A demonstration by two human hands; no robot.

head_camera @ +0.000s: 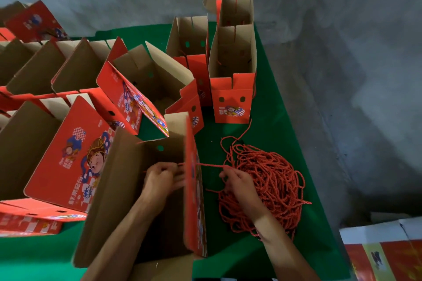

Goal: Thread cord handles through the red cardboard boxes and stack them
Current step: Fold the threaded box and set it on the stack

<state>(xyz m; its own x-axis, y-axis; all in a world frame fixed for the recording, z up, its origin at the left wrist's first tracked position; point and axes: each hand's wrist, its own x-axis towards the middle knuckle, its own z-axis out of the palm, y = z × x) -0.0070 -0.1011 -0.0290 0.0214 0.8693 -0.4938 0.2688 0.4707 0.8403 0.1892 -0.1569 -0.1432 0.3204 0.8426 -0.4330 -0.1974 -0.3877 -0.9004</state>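
Observation:
An open red cardboard box (194, 191) stands in front of me on the green table, brown inside, its red side panel facing right. My left hand (161, 178) is inside the box, pinching the end of a red cord (211, 165) that passes through a hole in that panel. My right hand (237, 183) is outside the panel and holds the same cord where it stretches toward the box. Below and to the right of that hand lies a tangled pile of red cords (267, 185).
Several open red boxes (75, 148) crowd the left side of the green table (274, 130). Upright boxes (231, 75) nested in a row stand at the back right. The table edge runs along the right, with grey floor beyond and flat printed cardboard (386, 258) at the lower right.

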